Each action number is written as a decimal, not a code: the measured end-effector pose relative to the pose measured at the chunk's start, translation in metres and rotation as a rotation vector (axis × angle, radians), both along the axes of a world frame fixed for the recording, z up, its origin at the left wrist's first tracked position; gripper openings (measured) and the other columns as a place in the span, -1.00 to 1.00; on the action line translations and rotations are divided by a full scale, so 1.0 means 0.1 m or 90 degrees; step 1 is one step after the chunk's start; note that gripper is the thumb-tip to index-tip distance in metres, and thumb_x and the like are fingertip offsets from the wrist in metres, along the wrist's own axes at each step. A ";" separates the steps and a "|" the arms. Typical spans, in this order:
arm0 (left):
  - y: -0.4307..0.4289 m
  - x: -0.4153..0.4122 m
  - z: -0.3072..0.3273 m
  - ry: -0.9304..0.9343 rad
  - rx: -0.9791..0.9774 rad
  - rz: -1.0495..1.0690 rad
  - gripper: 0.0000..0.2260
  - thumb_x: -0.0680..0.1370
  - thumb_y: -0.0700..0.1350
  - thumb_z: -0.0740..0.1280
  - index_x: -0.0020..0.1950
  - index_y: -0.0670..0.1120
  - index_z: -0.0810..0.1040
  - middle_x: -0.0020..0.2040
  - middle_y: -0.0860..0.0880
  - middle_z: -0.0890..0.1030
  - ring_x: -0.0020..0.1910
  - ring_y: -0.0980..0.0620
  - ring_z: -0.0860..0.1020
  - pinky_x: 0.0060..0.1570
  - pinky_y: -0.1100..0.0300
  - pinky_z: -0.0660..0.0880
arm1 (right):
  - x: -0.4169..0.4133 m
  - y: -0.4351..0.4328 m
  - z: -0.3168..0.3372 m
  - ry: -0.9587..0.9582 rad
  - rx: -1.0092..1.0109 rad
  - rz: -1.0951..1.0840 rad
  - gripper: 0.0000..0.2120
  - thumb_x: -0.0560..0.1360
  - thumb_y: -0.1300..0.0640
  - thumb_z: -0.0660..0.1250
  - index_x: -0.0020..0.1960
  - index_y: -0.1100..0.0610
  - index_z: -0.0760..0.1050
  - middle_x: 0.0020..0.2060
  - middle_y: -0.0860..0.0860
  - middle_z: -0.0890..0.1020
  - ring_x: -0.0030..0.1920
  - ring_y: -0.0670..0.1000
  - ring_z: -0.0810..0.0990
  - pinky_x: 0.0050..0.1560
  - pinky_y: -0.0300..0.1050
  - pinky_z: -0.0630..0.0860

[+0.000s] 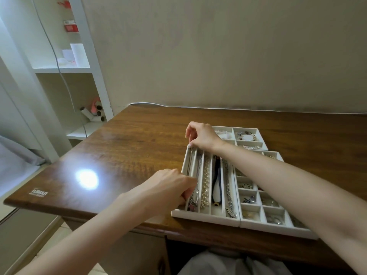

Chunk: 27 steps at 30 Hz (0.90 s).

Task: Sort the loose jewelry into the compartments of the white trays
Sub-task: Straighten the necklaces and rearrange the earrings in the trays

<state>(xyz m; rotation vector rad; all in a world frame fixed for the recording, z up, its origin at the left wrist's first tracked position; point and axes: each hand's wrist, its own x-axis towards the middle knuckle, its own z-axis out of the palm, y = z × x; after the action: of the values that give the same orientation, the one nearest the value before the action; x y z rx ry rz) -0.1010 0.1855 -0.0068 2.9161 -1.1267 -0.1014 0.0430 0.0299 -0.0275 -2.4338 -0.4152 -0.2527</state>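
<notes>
Thin chain (pixel 189 161) lies stretched along the leftmost slot of the long-slot tray (pixel 206 217), which stands near the front edge of the wooden desk (pixel 139 135). Right hand (pixel 200 135) reaches across the tray, its thumb and fingertips drawn together in a pinch on the chain's far end. Left hand (pixel 170 187) rests at the tray's left wall with fingers curled into the first slots; whether they grip the chain's near end cannot be told. Neighbouring slots, left to right, hold a pendant chain (pixel 195 197), a pearl strand (pixel 205 181), a dark blue item (pixel 216 181) and a silver link chain (pixel 228 193). Grid tray (pixel 258 223), touching the right side, holds small pieces in square cells. Far tray (pixel 248 129), just behind, contains a beaded bracelet (pixel 247 135).
</notes>
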 end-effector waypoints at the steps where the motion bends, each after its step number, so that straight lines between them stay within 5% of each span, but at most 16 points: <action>1: 0.00 0.00 0.01 0.009 0.007 -0.004 -0.87 0.51 -0.24 0.28 -0.13 -0.01 0.46 -0.22 0.13 0.48 -0.23 0.13 0.46 -0.17 0.27 0.46 | -0.01 0.00 0.00 -0.007 -0.017 0.011 -0.73 0.32 0.37 0.49 -0.09 0.15 0.50 -0.25 0.07 0.64 -0.22 -0.03 0.61 -0.15 -0.12 0.54; 9: 0.04 0.08 0.15 0.150 0.022 -0.007 -0.90 0.51 -0.17 0.34 -0.03 -0.04 0.63 -0.13 0.13 0.55 -0.25 0.27 0.46 -0.30 0.53 0.35 | -0.08 0.02 -0.08 -0.094 -0.153 0.040 -0.67 0.35 0.45 0.35 0.03 0.16 0.45 -0.28 0.05 0.58 -0.19 0.09 0.58 -0.16 0.00 0.49; 13: 0.03 0.07 0.16 0.138 -0.004 0.007 -0.91 0.49 -0.20 0.35 -0.05 -0.03 0.58 -0.14 0.11 0.56 -0.22 0.21 0.49 -0.25 0.42 0.44 | -0.08 0.06 -0.13 -0.156 -0.189 0.000 -0.67 0.36 0.45 0.30 0.05 0.15 0.42 -0.28 0.06 0.54 -0.18 0.11 0.54 -0.20 -0.15 0.29; 16: 0.02 0.06 0.14 0.075 0.005 0.011 -0.87 0.47 -0.17 0.37 -0.15 0.03 0.46 -0.29 0.15 0.48 -0.32 0.21 0.42 -0.33 0.37 0.37 | -0.08 0.10 -0.17 -0.209 -0.227 -0.012 -0.63 0.33 0.50 0.22 0.04 0.16 0.42 -0.27 0.08 0.56 -0.17 0.11 0.51 -0.15 -0.12 0.33; 19: 0.02 0.07 0.13 0.058 0.045 -0.002 -0.95 0.46 -0.08 0.40 -0.14 0.04 0.55 -0.27 0.17 0.46 -0.32 0.21 0.39 -0.36 0.39 0.29 | -0.06 0.12 -0.19 -0.212 -0.215 -0.027 -0.61 0.31 0.54 0.20 0.01 0.16 0.40 -0.29 0.10 0.54 -0.17 0.13 0.51 -0.18 -0.07 0.36; 24: 0.05 0.12 0.19 0.125 0.038 0.001 -0.91 0.47 -0.05 0.39 -0.04 0.02 0.64 -0.15 0.19 0.45 -0.15 0.18 0.44 -0.14 0.32 0.43 | -0.06 0.12 -0.19 -0.197 -0.219 -0.048 -0.63 0.35 0.50 0.19 0.04 0.15 0.41 -0.30 0.08 0.50 -0.14 0.16 0.52 -0.17 -0.12 0.26; 27: 0.08 0.17 0.25 0.123 0.011 0.011 -0.92 0.47 -0.06 0.40 -0.06 0.04 0.65 -0.14 0.16 0.51 -0.18 0.21 0.43 -0.22 0.40 0.36 | -0.06 0.10 -0.20 -0.184 -0.226 -0.049 -0.66 0.37 0.46 0.23 0.03 0.12 0.42 -0.29 0.07 0.53 -0.11 0.17 0.52 -0.17 -0.13 0.26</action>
<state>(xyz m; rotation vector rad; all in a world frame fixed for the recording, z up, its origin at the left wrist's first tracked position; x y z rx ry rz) -0.0842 0.1936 0.0179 2.8546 -1.0753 -0.3844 0.0373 0.0400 -0.0475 -2.7731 -0.5291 -0.6145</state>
